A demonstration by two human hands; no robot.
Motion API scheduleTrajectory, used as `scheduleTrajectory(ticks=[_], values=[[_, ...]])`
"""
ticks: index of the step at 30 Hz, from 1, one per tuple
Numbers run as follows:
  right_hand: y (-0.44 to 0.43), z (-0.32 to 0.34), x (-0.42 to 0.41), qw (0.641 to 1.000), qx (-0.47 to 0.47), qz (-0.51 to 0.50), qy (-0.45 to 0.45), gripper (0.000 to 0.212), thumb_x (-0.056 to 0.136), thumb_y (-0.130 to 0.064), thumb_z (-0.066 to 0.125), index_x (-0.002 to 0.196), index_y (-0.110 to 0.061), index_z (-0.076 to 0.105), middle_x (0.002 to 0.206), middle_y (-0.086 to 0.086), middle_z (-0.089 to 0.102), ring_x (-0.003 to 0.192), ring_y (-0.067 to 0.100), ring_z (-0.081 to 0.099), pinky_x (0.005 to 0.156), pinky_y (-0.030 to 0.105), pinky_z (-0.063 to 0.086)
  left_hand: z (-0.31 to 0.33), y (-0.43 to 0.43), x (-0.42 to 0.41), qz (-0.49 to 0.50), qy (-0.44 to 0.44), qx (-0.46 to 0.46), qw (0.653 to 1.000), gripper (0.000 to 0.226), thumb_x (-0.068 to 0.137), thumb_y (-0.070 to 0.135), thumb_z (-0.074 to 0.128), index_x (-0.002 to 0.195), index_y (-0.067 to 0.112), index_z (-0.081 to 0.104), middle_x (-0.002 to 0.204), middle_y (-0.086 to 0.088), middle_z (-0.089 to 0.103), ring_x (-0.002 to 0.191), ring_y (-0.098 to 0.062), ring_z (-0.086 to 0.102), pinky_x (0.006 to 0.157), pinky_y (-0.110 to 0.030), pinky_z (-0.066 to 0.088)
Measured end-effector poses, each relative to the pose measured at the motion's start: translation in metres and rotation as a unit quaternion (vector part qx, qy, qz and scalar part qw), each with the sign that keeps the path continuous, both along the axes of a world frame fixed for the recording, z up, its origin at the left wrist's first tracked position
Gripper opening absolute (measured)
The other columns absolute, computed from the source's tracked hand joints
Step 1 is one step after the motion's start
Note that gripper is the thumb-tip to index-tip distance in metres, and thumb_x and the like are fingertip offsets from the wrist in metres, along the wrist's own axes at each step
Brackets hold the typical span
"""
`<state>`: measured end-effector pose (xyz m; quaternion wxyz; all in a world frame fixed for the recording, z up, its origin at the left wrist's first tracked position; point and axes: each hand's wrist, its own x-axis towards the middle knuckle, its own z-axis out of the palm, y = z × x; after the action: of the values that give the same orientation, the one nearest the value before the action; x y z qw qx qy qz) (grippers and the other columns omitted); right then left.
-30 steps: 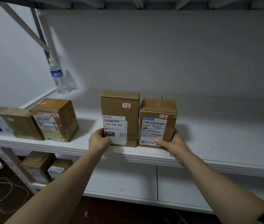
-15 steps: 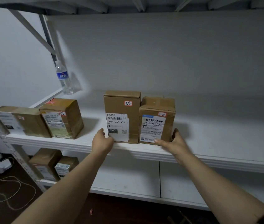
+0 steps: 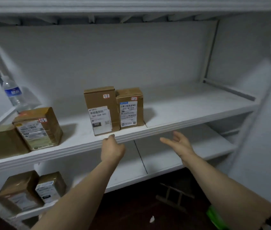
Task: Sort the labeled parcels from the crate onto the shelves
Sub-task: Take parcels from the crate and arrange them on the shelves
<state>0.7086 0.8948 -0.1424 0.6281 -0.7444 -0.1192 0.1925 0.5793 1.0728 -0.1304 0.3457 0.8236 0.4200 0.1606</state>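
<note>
My left hand (image 3: 112, 149), loosely curled, and right hand (image 3: 179, 145), fingers spread, both hold nothing at the front edge of the middle shelf (image 3: 189, 110). Above them the tall parcel (image 3: 101, 110) and shorter parcel (image 3: 129, 108) stand touching at the lip; a careless knuckle could topple the tall one forward.

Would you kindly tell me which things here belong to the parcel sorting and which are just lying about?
Belonging to the job: tall parcel; shorter parcel beside it; taped parcel; far-left parcel; larger lower parcel; smaller lower parcel; middle shelf.
Lying about: water bottle at the shelf's back left; wooden frame on the floor.
</note>
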Motion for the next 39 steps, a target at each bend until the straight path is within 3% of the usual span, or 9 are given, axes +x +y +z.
scheduleTrajectory(ticks=[4, 8, 12, 18, 23, 27, 33, 36, 39], values=[[-0.073, -0.021, -0.059, 0.995, -0.012, -0.082, 0.054, 0.073, 0.082, -0.032, 0.073, 0.143, -0.012, 0.039, 0.146, 0.011, 0.04, 0.132, 0.025, 0.042, 0.109, 0.04, 0.037, -0.01, -0.063, -0.007, -0.181, 0.087, 0.026, 0.979, 0.056, 0.087, 0.02, 0.053, 0.14, 0.01, 0.041, 0.143, -0.013, 0.041, 0.123, -0.031, 0.048, 0.099, -0.039, 0.045], [-0.166, -0.027, -0.112, 0.978, -0.006, -0.192, 0.085, 0.071, 0.082, -0.033, 0.072, 0.141, -0.01, 0.04, 0.142, 0.009, 0.046, 0.128, 0.024, 0.047, 0.109, 0.039, 0.038, -0.012, -0.157, -0.01, -0.335, 0.114, 0.074, 0.932, 0.054, 0.088, 0.026, 0.054, 0.139, 0.011, 0.044, 0.142, -0.01, 0.043, 0.127, -0.027, 0.045, 0.101, -0.034, 0.041], [-0.284, -0.02, -0.172, 0.941, -0.014, -0.328, 0.086, 0.066, 0.083, -0.029, 0.072, 0.138, -0.005, 0.044, 0.13, 0.011, 0.055, 0.118, 0.025, 0.055, 0.105, 0.04, 0.042, -0.01, -0.279, -0.021, -0.481, 0.115, 0.105, 0.863, 0.046, 0.088, 0.028, 0.055, 0.132, 0.013, 0.051, 0.135, -0.01, 0.051, 0.121, -0.027, 0.05, 0.095, -0.036, 0.047], [-0.462, -0.008, -0.301, 0.878, 0.003, -0.474, 0.066, 0.063, 0.087, -0.032, 0.067, 0.141, -0.012, 0.042, 0.135, 0.007, 0.052, 0.121, 0.021, 0.052, 0.104, 0.037, 0.043, 0.004, -0.491, -0.083, -0.635, 0.085, 0.134, 0.756, 0.051, 0.089, 0.028, 0.055, 0.137, 0.013, 0.047, 0.139, -0.005, 0.049, 0.121, -0.024, 0.052, 0.098, -0.034, 0.046], [-0.623, -0.019, -0.457, 0.787, 0.011, -0.612, 0.078, 0.06, 0.084, -0.031, 0.07, 0.136, -0.01, 0.047, 0.13, 0.009, 0.056, 0.118, 0.023, 0.055, 0.105, 0.041, 0.042, -0.006, -0.68, -0.193, -0.751, 0.079, 0.107, 0.646, 0.052, 0.091, 0.028, 0.058, 0.14, 0.017, 0.044, 0.139, -0.001, 0.05, 0.125, -0.018, 0.05, 0.095, -0.028, 0.043], [-0.725, -0.031, -0.584, 0.699, 0.009, -0.711, 0.078, 0.054, 0.083, -0.031, 0.071, 0.128, -0.006, 0.052, 0.121, 0.011, 0.06, 0.11, 0.023, 0.059, 0.095, 0.036, 0.047, -0.02, -0.802, -0.293, -0.812, 0.087, 0.1, 0.568, 0.051, 0.09, 0.03, 0.059, 0.138, 0.019, 0.046, 0.138, 0.0, 0.051, 0.124, -0.017, 0.05, 0.098, -0.031, 0.044], [-0.808, -0.042, -0.715, 0.618, -0.012, -0.782, 0.081, 0.035, 0.084, -0.03, 0.071, 0.111, -0.014, 0.056, 0.1, 0.005, 0.062, 0.09, 0.019, 0.06, 0.075, 0.028, 0.047, -0.019, -0.92, -0.412, -0.878, 0.098, 0.111, 0.454, 0.041, 0.087, 0.027, 0.061, 0.125, 0.013, 0.058, 0.125, -0.006, 0.06, 0.114, -0.022, 0.057, 0.092, -0.03, 0.045], [-0.834, -0.048, -0.76, 0.574, -0.002, -0.815, 0.078, 0.032, 0.085, -0.03, 0.069, 0.112, -0.016, 0.058, 0.105, 0.003, 0.063, 0.096, 0.019, 0.061, 0.076, 0.026, 0.046, -0.02, -0.973, -0.449, -0.902, 0.084, 0.115, 0.407, 0.048, 0.087, 0.025, 0.062, 0.133, 0.014, 0.051, 0.124, -0.007, 0.058, 0.112, -0.021, 0.056, 0.088, -0.029, 0.044], [-0.856, -0.058, -0.794, 0.52, 0.013, -0.85, 0.085, 0.036, 0.083, -0.029, 0.07, 0.114, -0.013, 0.063, 0.098, 0.005, 0.065, 0.088, 0.02, 0.062, 0.079, 0.033, 0.053, -0.029, -1.026, -0.476, -0.917, 0.092, 0.069, 0.381, 0.024, 0.084, 0.025, 0.063, 0.107, 0.018, 0.058, 0.096, -0.002, 0.057, 0.093, -0.02, 0.055, 0.076, -0.029, 0.043]])
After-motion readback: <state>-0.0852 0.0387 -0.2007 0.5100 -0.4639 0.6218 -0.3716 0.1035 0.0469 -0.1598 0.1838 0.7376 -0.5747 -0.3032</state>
